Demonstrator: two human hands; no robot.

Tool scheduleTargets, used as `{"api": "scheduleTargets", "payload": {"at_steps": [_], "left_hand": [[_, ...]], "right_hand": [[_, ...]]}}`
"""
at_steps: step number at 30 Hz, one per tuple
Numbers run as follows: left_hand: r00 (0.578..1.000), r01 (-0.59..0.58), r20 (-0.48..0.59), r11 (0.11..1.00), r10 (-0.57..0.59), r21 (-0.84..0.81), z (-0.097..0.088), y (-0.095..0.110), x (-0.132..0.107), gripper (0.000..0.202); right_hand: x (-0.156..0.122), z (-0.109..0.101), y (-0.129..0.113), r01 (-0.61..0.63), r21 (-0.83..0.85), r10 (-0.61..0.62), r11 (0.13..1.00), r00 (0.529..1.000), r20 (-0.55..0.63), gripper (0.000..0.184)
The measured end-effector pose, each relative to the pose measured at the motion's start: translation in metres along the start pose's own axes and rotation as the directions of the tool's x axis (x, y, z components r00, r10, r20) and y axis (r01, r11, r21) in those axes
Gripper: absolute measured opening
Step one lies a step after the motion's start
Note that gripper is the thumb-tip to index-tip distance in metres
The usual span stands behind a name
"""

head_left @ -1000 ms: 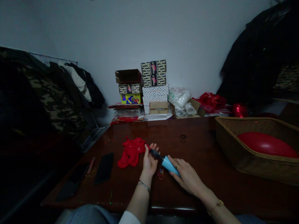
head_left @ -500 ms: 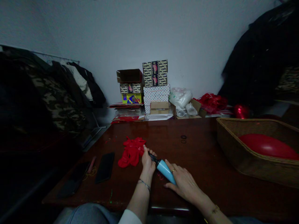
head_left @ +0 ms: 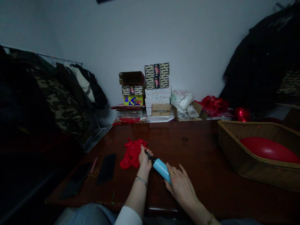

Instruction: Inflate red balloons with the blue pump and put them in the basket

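A light-blue balloon pump [head_left: 162, 169] with a black end slants over the table between my hands. My left hand [head_left: 144, 160] is closed around the black end, so the tip is hidden in its fingers. My right hand [head_left: 182, 184] grips the near end of the blue barrel between thumb and index finger, its other fingers stretched out. A heap of limp red balloons [head_left: 131, 154] lies just left of my left hand. Whether a balloon sits on the pump's tip cannot be made out.
On the right stands a wicker basket [head_left: 234, 157] holding an inflated red balloon [head_left: 268, 149]. Two dark phone-like slabs lie at left, one a black slab [head_left: 106, 168]. Two dark rings [head_left: 185, 141] lie farther back. Stacked boxes [head_left: 157, 90] stand behind the table.
Both hands and the pump have shifted a little to the left in view. The outer fingers of my right hand have spread away from the barrel. The view has tilted slightly.
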State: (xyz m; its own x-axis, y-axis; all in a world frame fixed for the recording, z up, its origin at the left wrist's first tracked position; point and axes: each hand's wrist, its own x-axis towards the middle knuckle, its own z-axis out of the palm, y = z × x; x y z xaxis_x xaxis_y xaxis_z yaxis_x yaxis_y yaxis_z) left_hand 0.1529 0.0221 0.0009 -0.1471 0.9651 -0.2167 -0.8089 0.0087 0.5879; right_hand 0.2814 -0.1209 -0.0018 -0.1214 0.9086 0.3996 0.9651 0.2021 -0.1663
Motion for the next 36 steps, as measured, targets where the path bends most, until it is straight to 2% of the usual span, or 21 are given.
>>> {"api": "scheduleTargets", "payload": {"at_steps": [5, 8, 11, 15, 22, 32, 36], "left_hand": [[0.999, -0.010, -0.032, 0.999, 0.008, -0.043, 0.002, 0.025, 0.010, 0.032], [0.999, 0.001, -0.034, 0.997, -0.004, -0.080, 0.005, 0.039, 0.014, 0.031], [0.999, 0.028, -0.023, 0.994, -0.030, -0.106, 0.008, 0.044, 0.015, 0.030], [0.998, 0.054, 0.051, 0.989, -0.047, -0.139, 0.013, 0.042, 0.013, 0.035], [0.992, 0.083, 0.111, 0.987, -0.068, -0.137, 0.020, 0.037, 0.002, 0.031], [0.999, 0.006, 0.035, 0.998, -0.003, -0.070, 0.011, 0.016, -0.005, 0.028], [0.998, 0.002, 0.070, 0.999, 0.001, -0.036, 0.013, 0.011, -0.009, 0.031]], "right_hand": [[-0.010, -0.011, 0.000, -0.002, -0.025, 0.003, 1.000, 1.000, 0.015, 0.046], [-0.021, -0.019, 0.006, 0.026, -0.033, -0.027, 0.999, 0.999, -0.030, 0.047], [-0.029, -0.027, 0.011, 0.031, -0.053, -0.035, 0.998, 0.996, -0.081, 0.048], [-0.033, -0.036, 0.012, 0.005, -0.089, -0.014, 0.996, 0.995, -0.099, 0.048], [-0.027, -0.046, 0.003, -0.064, -0.130, 0.055, 0.989, 0.996, -0.068, 0.052], [-0.001, -0.047, -0.019, -0.079, -0.187, 0.071, 0.979, 0.996, -0.050, 0.045], [0.009, -0.044, -0.025, -0.086, -0.184, 0.073, 0.979, 0.995, -0.074, 0.045]]}}
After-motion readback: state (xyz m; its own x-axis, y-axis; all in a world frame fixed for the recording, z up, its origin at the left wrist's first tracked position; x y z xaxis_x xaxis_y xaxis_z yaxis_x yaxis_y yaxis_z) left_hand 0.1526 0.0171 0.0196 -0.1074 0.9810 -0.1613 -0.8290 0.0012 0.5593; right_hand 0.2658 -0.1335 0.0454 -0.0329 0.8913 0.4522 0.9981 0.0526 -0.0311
